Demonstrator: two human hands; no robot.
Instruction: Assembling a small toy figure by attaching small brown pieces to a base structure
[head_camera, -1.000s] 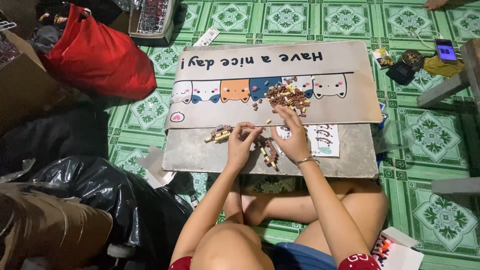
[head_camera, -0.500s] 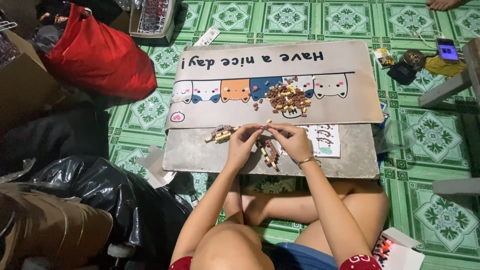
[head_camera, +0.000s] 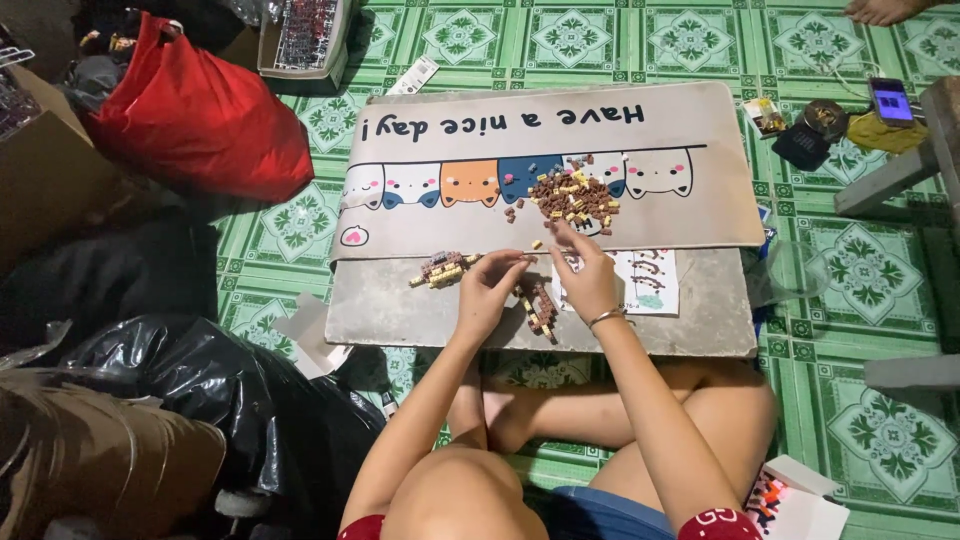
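Brown brick pile (head_camera: 572, 196) beyond hands, left hand (head_camera: 488, 292) and right hand (head_camera: 588, 280) pinching small pieces

A green patterned tile floor (head_camera: 880, 270) carries everything here, and flat on it lies a grey board (head_camera: 400, 310) with a pale mat (head_camera: 680, 190) (a row of cartoon cats along it) laid over its far half. On the mat sits a heap of small brown and yellow bricks (head_camera: 575, 195); on the bare board lie a small built cluster (head_camera: 443, 270), another brick strip (head_camera: 540, 305) and a printed instruction sheet (head_camera: 650, 282). Straight on the tiles rest a red bag (head_camera: 200, 120), black plastic bags (head_camera: 180, 370), a cardboard box (head_camera: 50, 170) and a phone (head_camera: 890, 100).
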